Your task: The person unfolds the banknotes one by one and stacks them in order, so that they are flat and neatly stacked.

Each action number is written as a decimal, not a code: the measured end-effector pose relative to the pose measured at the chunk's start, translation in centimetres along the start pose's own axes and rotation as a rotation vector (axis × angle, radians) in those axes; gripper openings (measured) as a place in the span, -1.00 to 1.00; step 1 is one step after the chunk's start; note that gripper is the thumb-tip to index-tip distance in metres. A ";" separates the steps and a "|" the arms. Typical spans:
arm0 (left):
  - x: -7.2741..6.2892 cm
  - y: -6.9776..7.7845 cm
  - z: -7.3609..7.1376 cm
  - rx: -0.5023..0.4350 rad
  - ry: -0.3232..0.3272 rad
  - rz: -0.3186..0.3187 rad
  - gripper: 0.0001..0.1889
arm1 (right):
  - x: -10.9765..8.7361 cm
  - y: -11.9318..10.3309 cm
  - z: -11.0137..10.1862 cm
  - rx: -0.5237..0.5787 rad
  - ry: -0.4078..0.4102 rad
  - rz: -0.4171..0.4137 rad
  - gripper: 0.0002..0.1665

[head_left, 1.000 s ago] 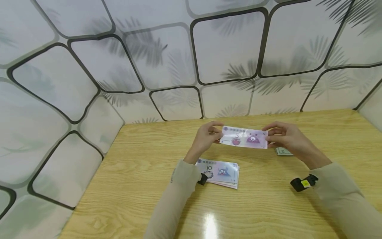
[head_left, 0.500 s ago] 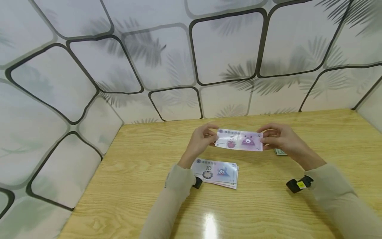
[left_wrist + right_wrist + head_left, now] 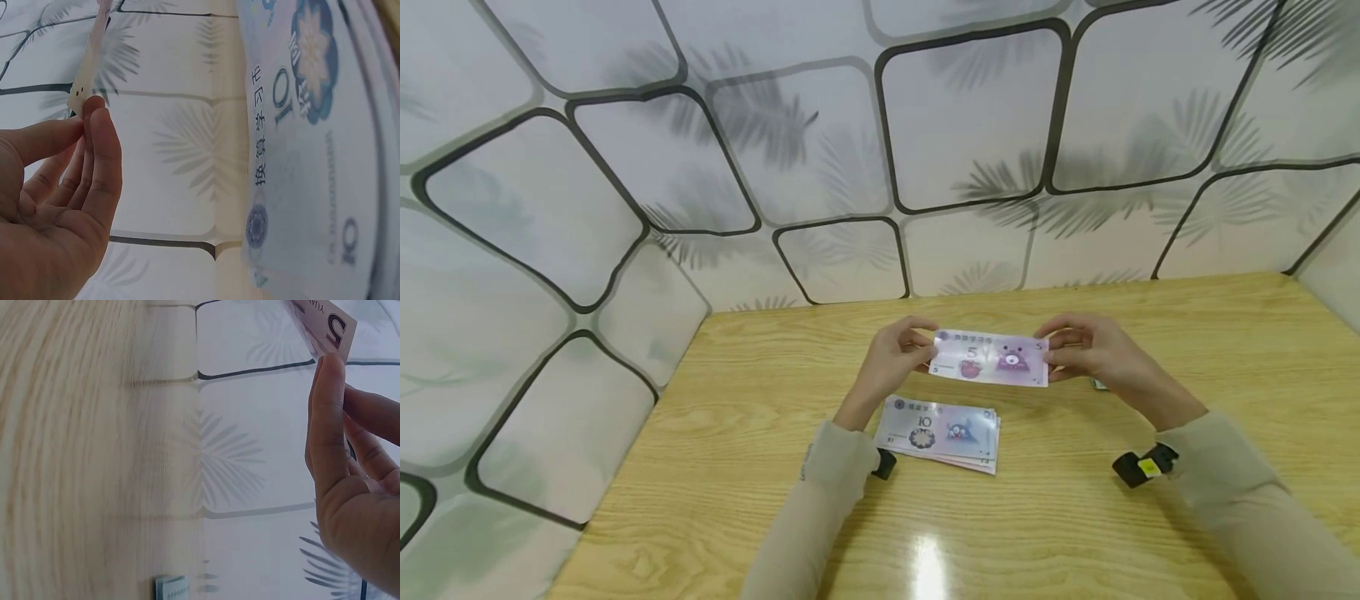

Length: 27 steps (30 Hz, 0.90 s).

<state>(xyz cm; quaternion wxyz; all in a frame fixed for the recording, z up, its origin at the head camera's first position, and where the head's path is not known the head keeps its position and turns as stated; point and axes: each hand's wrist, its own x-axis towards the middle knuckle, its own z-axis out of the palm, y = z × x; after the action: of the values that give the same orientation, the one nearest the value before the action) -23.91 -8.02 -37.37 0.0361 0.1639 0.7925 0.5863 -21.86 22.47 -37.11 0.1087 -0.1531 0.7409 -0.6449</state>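
Note:
A purple play banknote (image 3: 988, 358) marked 5, with a one-eyed cartoon monster, is held up above the table by both hands. My left hand (image 3: 887, 364) pinches its left end between thumb and fingers; the left wrist view shows this pinch from the side. At the other end my right hand (image 3: 1093, 354) pinches the note, and its printed 5 corner (image 3: 336, 328) shows in the right wrist view. Below the note lies a stack of play banknotes (image 3: 936, 429), a bluish 10 on top, the edges slightly fanned. The stack looms close in the left wrist view (image 3: 300, 156).
Behind the right hand, a small greenish stack of notes (image 3: 1099, 384) is mostly hidden; its end (image 3: 172, 588) shows in the right wrist view. The wooden table (image 3: 737, 467) meets a patterned wall (image 3: 820, 150) at the back and left.
Both hands have shifted left and slightly down, nearer the body, with the 5 note between them. More of the 10 stack is uncovered, while the greenish stack is more hidden.

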 end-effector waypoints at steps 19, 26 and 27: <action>-1.2 0.1 -1.3 -0.002 -0.020 -0.001 -0.64 | 0.0 -0.2 1.3 0.012 -0.058 -0.030 -0.67; -1.6 0.0 -1.8 -0.011 -0.035 -0.003 -0.62 | 0.0 -0.2 1.8 0.006 -0.070 -0.023 -0.70; -1.6 0.0 -1.9 -0.013 -0.038 -0.004 -0.62 | 0.0 -0.1 1.9 0.007 -0.074 -0.027 -0.70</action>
<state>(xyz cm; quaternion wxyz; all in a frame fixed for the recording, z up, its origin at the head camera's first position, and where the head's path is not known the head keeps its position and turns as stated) -22.85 -10.23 -37.06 0.0535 0.1732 0.7882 0.5881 -21.16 20.72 -37.24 0.1280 -0.1863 0.7321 -0.6427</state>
